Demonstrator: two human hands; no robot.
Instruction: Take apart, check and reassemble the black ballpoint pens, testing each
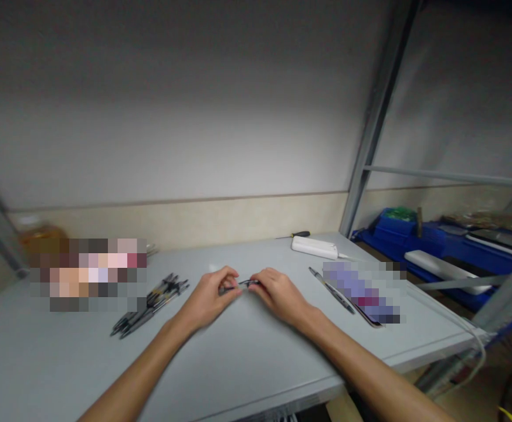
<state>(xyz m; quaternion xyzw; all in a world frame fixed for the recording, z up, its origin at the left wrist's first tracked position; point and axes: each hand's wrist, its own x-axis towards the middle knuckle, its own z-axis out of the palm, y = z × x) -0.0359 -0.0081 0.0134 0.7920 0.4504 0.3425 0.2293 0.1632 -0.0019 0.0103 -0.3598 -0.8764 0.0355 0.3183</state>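
Observation:
My left hand (pixel 214 294) is closed, thumb and fingertips pinching a dark, slim pen part (pixel 226 289). Facing it, my right hand (pixel 278 292) is closed too, pinching another thin black pen part (pixel 252 282). The two parts nearly meet in the small gap between my fingertips; whether they join I cannot tell. To the left of my left hand lies a loose pile of grey and black pens (pixel 152 305). A single grey pen (pixel 331 290) lies on the table to the right of my right hand.
A white power strip (pixel 314 247) and a screwdriver (pixel 300 234) lie at the back of the grey table (pixel 238 363). Blurred-out items sit at left and right. Beyond a metal post (pixel 376 117), blue bins (pixel 394 228) hold assorted things. A white cable hangs over the right edge.

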